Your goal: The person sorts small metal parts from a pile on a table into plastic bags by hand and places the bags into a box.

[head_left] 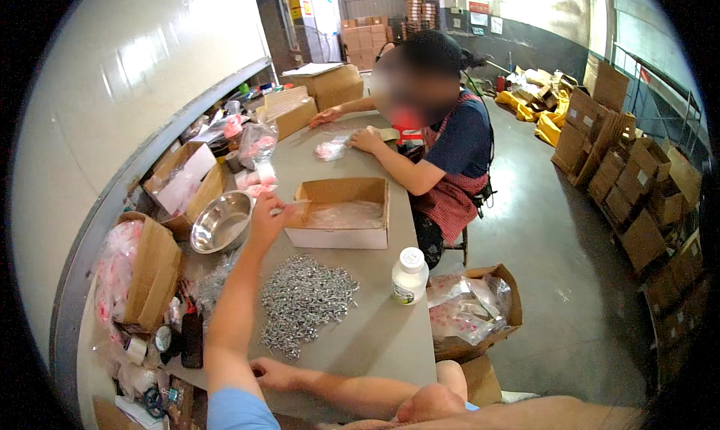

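Observation:
My left hand (267, 217) reaches out to the left edge of an open cardboard box (337, 238) with clear plastic bags (346, 214) lying in it. Its fingers are pinched on a small clear plastic bag (295, 211) at the box's rim. Close to the table's near edge rests my right hand (276, 374), its fingers curled and partly hidden behind my left forearm; what they hold, if anything, cannot be made out. Between my arms and the box spreads a heap of small silver screws (306, 299). A shiny metal bowl (223, 221) stands left of my left hand.
A white bottle (409, 277) stands at the table's right edge. Cardboard boxes (154, 272) with plastic bags line the left side. Across the table (379, 317), a co-worker (450, 145) handles a small bag (332, 146). An open carton (474, 310) of bags sits to the right, below table height.

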The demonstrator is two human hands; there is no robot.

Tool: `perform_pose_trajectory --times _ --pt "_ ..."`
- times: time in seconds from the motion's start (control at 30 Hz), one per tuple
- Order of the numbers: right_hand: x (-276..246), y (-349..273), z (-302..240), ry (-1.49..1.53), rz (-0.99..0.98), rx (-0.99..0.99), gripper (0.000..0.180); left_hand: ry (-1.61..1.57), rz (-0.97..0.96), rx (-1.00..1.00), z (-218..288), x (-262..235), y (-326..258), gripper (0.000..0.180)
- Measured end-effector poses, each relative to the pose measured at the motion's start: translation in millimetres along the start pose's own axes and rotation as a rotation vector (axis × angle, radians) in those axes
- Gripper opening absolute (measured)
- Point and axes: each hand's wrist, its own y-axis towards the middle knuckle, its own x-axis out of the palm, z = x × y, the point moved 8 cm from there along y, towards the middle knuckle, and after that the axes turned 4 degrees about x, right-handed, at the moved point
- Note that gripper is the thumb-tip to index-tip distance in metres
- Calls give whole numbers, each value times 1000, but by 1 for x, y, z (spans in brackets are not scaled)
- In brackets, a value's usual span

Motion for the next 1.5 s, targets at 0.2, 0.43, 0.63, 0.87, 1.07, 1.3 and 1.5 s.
perform_pose_trajectory --times 0.2,0.43,0.63,0.87,1.07,1.3,1.5 --pt "14 -31 -67 -890 427 -311 27 -533 -199 -666 33 -138 -113 25" --pt "-17 -43 -57 -1468 719 142 52 -239 -73 -955 104 -261 -298 10" --pt "-45 -55 -54 -1531 849 267 51 -420 -31 -1383 152 -273 -453 20" --pt "-40 -64 -54 -1588 846 332 50 -606 -36 -1479 206 -197 -504 25" --pt "-27 -62 -36 -1655 814 370 52 -640 -126 -1477 221 -174 -518 28" --pt "5 -104 -33 -1799 784 272 56 -662 -219 -1437 218 -163 -522 33" --pt "27 -132 -37 -1711 787 525 62 -693 -301 -1394 223 -124 -522 36"
